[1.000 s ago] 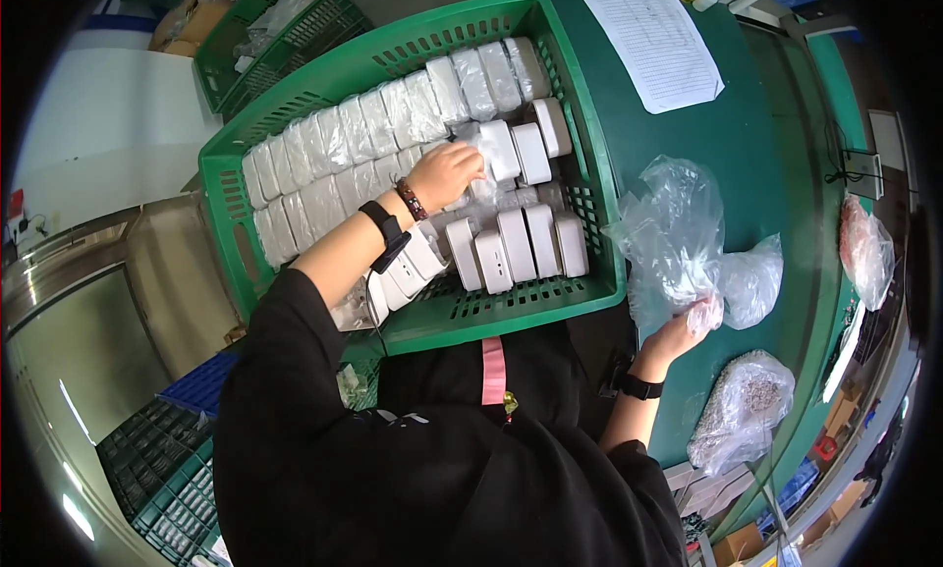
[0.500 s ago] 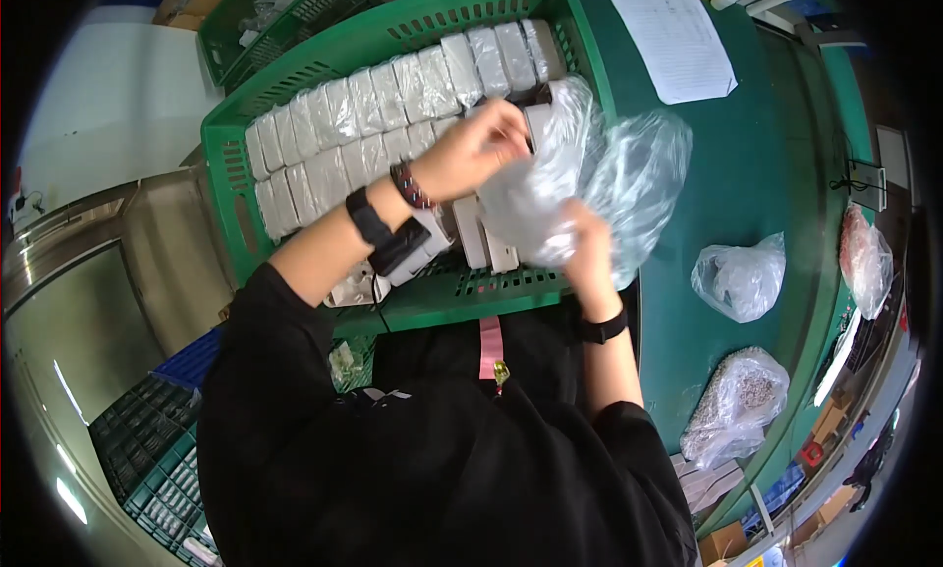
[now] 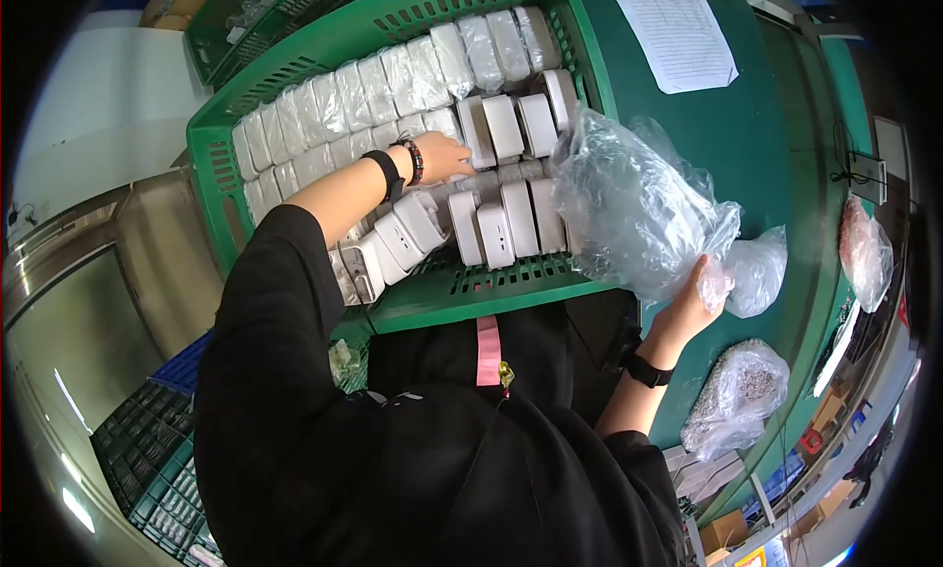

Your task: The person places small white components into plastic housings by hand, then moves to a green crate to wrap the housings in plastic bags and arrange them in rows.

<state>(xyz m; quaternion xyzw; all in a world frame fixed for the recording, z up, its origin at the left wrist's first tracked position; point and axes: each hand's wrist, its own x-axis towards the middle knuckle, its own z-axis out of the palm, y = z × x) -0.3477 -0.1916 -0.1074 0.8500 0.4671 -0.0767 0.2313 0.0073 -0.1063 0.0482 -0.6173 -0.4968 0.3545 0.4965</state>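
A green plastic crate (image 3: 462,292) holds rows of white box-shaped devices (image 3: 501,223), the farther ones wrapped in clear bags (image 3: 393,76). My left hand (image 3: 442,157) reaches into the crate and rests on the white devices near its middle; whether it grips one I cannot tell. My right hand (image 3: 693,302) holds a large clear plastic bag (image 3: 629,204) up beside the crate's right edge, over the green table (image 3: 756,155).
A printed paper sheet (image 3: 673,27) lies on the table beyond the crate. More crumpled clear bags (image 3: 756,272) lie to the right, with a bag of small parts (image 3: 737,395) nearer me. A second green crate (image 3: 265,17) stands at the far left. Dark blue trays (image 3: 147,449) sit low on the left.
Both hands were together on the clear bag above the crate. Now my left hand has dropped back onto the devices, and my right hand has carried the bag to the right.
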